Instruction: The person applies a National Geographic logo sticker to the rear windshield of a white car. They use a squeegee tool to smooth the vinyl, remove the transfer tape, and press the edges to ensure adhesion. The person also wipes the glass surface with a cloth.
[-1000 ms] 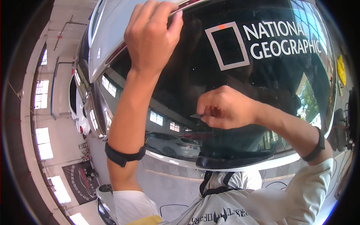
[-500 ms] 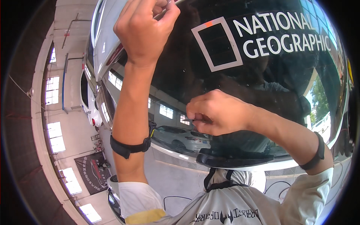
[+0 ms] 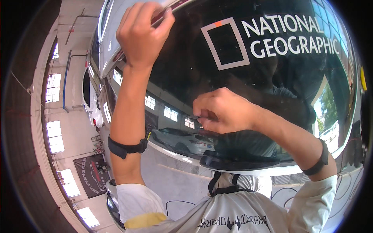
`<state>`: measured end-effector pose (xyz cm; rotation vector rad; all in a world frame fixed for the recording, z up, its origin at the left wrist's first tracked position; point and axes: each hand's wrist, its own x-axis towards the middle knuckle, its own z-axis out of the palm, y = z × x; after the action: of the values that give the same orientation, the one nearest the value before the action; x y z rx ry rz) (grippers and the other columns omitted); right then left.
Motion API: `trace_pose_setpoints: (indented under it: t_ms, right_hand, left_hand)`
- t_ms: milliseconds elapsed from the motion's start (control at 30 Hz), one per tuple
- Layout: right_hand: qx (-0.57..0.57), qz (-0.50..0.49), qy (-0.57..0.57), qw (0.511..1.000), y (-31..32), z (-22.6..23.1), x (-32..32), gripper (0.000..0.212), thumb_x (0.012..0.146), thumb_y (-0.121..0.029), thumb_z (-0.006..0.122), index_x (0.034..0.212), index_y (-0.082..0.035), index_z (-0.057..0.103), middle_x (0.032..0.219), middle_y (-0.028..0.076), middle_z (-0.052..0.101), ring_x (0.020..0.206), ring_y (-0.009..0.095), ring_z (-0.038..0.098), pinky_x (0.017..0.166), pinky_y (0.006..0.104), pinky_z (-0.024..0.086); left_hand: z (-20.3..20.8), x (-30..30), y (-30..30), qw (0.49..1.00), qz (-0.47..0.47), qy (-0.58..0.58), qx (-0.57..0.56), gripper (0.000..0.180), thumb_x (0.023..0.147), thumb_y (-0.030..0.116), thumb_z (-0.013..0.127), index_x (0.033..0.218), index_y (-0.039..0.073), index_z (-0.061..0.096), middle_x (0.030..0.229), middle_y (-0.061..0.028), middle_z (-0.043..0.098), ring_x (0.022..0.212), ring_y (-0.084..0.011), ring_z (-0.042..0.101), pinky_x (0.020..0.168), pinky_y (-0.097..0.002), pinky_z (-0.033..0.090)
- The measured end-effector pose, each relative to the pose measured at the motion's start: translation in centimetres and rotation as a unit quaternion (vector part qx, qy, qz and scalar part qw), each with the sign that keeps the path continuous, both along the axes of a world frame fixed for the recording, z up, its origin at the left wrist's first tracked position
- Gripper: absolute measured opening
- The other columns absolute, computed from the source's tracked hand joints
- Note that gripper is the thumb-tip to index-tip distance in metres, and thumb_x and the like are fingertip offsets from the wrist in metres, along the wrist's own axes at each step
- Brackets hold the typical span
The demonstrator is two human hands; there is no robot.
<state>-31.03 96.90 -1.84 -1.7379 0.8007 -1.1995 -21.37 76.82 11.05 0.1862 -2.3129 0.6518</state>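
The dark rear window [image 3: 186, 66] of a white car fills the middle of the view. My left hand [image 3: 142, 33] is at the window's upper left edge, beside a red strip of the car [image 3: 182, 4]. Its fingers are curled toward the thumb; whatever lies between them is too small to make out. Lower on the glass, my right hand [image 3: 225, 110] pinches a small thin grey blade-like piece [image 3: 192, 117], its pointed end toward the left. Whether that piece touches the glass I cannot tell. White lettering [image 3: 291, 37] and a pale rectangular frame decal [image 3: 245, 58] with an orange patch lie on the window.
A black wiper [image 3: 233, 163] runs along the window's lower edge. The glass mirrors a parked car and windows. Another white car [image 3: 93, 99] stands at the left, near a wall with a dark banner [image 3: 91, 174]. Cables [image 3: 345, 190] lie on the floor at the right.
My left hand has come slightly down and left along the window edge. The right hand has shifted slightly up, still pinching the grey piece. The view has moved a little too.
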Motion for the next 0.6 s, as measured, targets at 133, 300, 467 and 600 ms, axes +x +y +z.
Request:
trace_pose_setpoints:
  t_ms: [133, 300, 467, 600]
  right_hand:
    - [-0.004, -0.008, -0.002, 1.000, 0.0, 0.1, 0.1, 0.015, 0.077, -0.006, 0.069, 0.089, -0.001, 0.062, 0.081, 0.013, 0.067, 0.075, 0.034, 0.068, 0.068, 0.0426, 0.054]
    - [0.005, -0.022, 0.000, 1.000, -0.1, 0.5, 0.3, 0.015, 0.081, -0.005, 0.070, 0.094, -0.001, 0.065, 0.081, 0.011, 0.066, 0.068, 0.028, 0.069, 0.063, 0.0367, 0.055]
    - [0.043, -0.060, 0.006, 0.997, -0.4, 1.3, 0.5, 0.013, 0.084, -0.002, 0.072, 0.097, -0.002, 0.068, 0.083, 0.008, 0.066, 0.070, 0.020, 0.068, 0.061, 0.0315, 0.054]
    - [-0.025, -0.131, 0.095, 0.987, -2.2, 4.1, -1.5, 0.014, 0.085, -0.002, 0.077, 0.098, -0.003, 0.071, 0.089, 0.007, 0.068, 0.074, 0.015, 0.066, 0.061, 0.0271, 0.051]
  left_hand:
    - [0.1, 2.7, -1.4, 0.998, 0.013, 0.067, 0.009, 0.025, 0.073, 0.016, 0.091, 0.086, 0.009, 0.070, 0.084, -0.0042, 0.066, 0.081, -0.0276, 0.064, 0.072, -0.0377, 0.052]
    - [0.9, 4.5, -3.2, 0.996, -0.024, 0.068, 0.054, 0.030, 0.072, 0.020, 0.093, 0.088, 0.008, 0.071, 0.085, -0.0066, 0.065, 0.081, -0.0273, 0.063, 0.070, -0.0370, 0.052]
    - [0.7, 6.8, -5.9, 0.995, -0.074, 0.050, 0.034, 0.032, 0.071, 0.014, 0.094, 0.094, 0.007, 0.072, 0.092, -0.0052, 0.068, 0.083, -0.0229, 0.067, 0.072, -0.0322, 0.056]
    - [-0.6, 9.4, -7.2, 0.995, -0.058, 0.078, 0.028, 0.039, 0.071, 0.016, 0.095, 0.102, 0.007, 0.073, 0.100, -0.0052, 0.069, 0.091, -0.0231, 0.069, 0.079, -0.0322, 0.057]
